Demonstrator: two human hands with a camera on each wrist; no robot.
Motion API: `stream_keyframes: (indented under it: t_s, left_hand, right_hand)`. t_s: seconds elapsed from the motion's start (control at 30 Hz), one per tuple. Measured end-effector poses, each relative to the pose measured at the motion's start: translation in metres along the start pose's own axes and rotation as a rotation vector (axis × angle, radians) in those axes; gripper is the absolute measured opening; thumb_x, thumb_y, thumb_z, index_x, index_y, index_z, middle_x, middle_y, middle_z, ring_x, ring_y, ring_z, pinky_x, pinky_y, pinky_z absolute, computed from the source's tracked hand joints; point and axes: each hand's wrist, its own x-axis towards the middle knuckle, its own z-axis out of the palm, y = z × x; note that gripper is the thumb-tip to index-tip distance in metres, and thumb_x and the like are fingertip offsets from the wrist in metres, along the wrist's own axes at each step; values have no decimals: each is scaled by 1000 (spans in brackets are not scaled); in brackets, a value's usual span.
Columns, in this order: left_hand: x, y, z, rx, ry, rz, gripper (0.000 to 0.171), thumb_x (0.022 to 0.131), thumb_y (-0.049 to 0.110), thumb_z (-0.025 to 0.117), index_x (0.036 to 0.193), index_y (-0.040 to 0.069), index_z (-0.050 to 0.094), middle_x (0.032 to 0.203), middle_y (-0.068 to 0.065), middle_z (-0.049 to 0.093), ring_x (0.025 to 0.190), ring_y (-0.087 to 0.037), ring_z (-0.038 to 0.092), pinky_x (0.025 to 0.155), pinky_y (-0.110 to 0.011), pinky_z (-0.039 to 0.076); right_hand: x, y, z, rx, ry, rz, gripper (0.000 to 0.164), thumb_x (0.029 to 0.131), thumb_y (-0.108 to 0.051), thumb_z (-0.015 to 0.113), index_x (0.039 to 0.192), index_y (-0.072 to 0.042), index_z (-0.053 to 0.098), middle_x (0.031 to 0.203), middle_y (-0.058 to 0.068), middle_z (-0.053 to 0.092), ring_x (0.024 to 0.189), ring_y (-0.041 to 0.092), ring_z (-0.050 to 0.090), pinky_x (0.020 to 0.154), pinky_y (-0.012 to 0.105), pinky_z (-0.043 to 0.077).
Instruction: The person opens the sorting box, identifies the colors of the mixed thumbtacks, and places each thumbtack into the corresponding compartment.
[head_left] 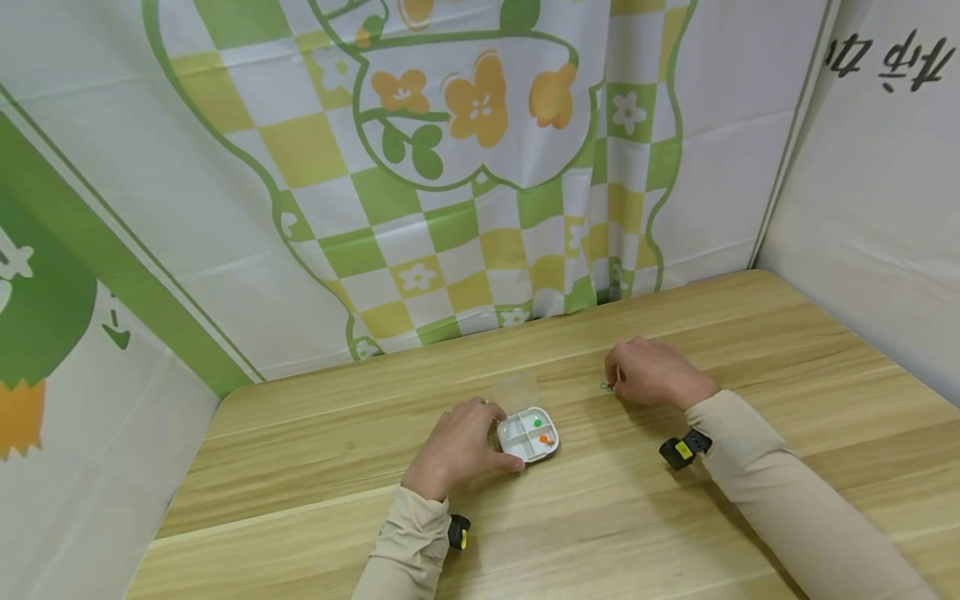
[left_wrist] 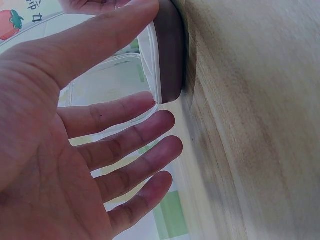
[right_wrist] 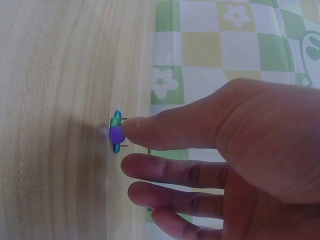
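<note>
In the head view my left hand (head_left: pixel 465 442) holds a small white pill box (head_left: pixel 527 435) at its left side. Thumb and index finger (left_wrist: pixel 125 107) grip opposite edges; the other fingers stand loose. Its clear lid (head_left: pixel 515 390) is open toward the back. A green piece (head_left: pixel 537 423) lies in the far right compartment and orange pieces (head_left: pixel 545 438) in the near right one. My right hand (head_left: pixel 651 372) is low over the table, its thumb tip at a purple ball (right_wrist: pixel 117 134). Teal ring-shaped pieces (right_wrist: pixel 117 148) with thin dark spikes sit beside it. The right index finger is hidden; I cannot tell if it pinches the ball.
A wood-grain table (head_left: pixel 600 533) carries all of this. Along its back edge hangs a green and yellow checked curtain (head_left: pixel 450 242). White panels (head_left: pixel 877 217) stand at both sides. Each wrist wears a black strap device (head_left: pixel 678 452).
</note>
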Motion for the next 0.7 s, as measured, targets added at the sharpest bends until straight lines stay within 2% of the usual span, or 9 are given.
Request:
stream_keyframes:
  t_s: [0.7]
  left_hand:
    - [0,0,1,9,-3,-2,65,62,48,78,108,6,62,96,-1,58,85,-15,51,77,-37,38]
  right_hand:
    - [0,0,2,6,1,28,5,76,-14,68,77,-16,64,72,-6,56,65,12,52,58,33,43]
